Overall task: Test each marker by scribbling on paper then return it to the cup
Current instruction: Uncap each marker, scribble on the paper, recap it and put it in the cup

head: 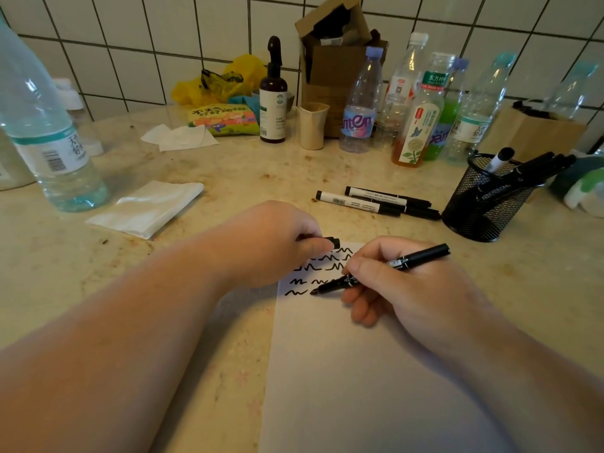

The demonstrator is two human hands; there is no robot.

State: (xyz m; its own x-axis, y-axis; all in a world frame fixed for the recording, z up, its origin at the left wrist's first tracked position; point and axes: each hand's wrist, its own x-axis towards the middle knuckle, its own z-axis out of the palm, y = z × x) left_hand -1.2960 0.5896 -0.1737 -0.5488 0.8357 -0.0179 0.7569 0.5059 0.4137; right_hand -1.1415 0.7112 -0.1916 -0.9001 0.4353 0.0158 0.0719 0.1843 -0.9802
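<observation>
My right hand [402, 282] grips an uncapped black marker [421, 256], its tip touching the white paper [343, 371] just right of the lowest scribble. Several rows of black squiggles [322, 268] cover the paper's top. My left hand [277, 243] rests on the paper's upper left corner and pinches the black marker cap [332, 241]. A black mesh cup [487, 199] at the right holds several markers. Three markers [376, 201] lie on the counter left of the cup.
A large water bottle [45, 125] stands at far left, with a folded white tissue [147, 209] beside it. Several bottles [421, 109], a brown spray bottle [274, 93], a beige cup [312, 125], a snack packet [222, 120] and cardboard boxes [336, 50] line the tiled wall.
</observation>
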